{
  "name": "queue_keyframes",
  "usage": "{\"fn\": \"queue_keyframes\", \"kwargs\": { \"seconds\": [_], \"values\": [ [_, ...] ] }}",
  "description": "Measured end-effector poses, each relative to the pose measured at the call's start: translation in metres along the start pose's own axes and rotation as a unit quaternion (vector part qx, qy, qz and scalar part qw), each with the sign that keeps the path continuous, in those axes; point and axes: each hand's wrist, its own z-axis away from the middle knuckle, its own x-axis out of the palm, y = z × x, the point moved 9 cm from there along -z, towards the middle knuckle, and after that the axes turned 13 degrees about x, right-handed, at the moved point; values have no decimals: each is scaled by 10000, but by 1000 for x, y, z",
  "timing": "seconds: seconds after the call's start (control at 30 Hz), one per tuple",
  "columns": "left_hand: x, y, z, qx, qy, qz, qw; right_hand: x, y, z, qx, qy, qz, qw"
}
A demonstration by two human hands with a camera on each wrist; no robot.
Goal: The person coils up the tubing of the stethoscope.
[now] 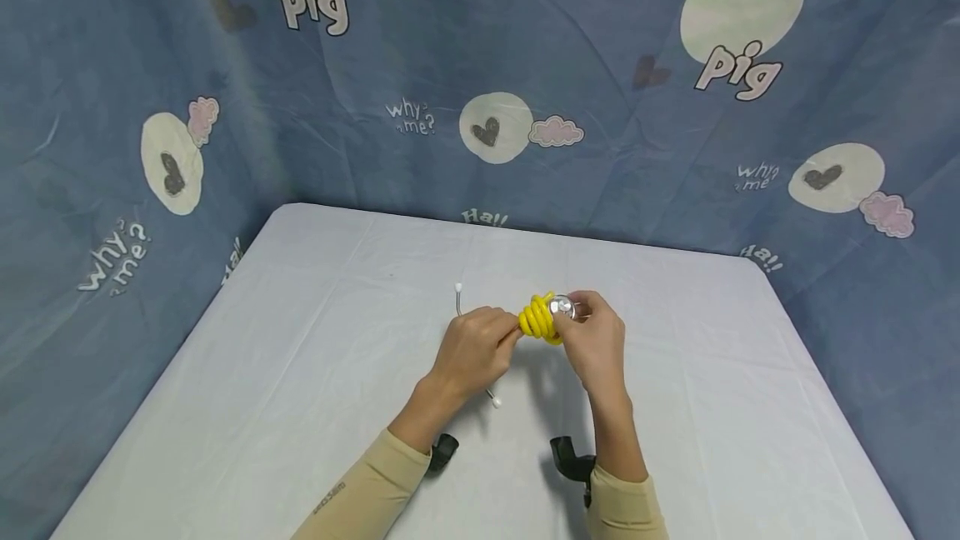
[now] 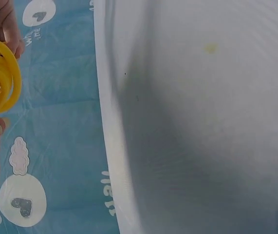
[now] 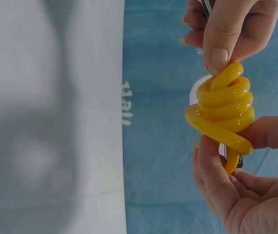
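Observation:
A stethoscope is held up above the table, its yellow tubing (image 1: 536, 320) wound into a tight coil between the hands. At the coil's left end my left hand (image 1: 474, 348) grips the metal ear tubes, thumb against the tubing. White ear tips (image 1: 496, 402) stick out below and above that hand. My right hand (image 1: 600, 344) pinches the coil's other end by the round silver chest piece (image 1: 561, 307). In the right wrist view the loops of the coil (image 3: 226, 105) show plainly, while fingers largely hide the chest piece. The left wrist view catches the coil (image 2: 5, 78) only at its edge.
A white cloth (image 1: 712, 373) covers the table. Behind it hangs a blue printed curtain (image 1: 600, 182). Black curved mounts (image 1: 572, 463) sit at both wrists, and the hands cast shadows on the cloth.

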Motion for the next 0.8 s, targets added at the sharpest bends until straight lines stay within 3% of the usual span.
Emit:
{"fn": "queue_keyframes", "kwargs": {
  "seconds": [0.37,0.8],
  "values": [
    [1,-10,2,-474,-154,192,9986,4,-4,-3,-274,-270,-144,9992],
    [4,-18,5,-610,-383,146,9973,8,0,-4,-213,-376,26,9991]
  ]
}}
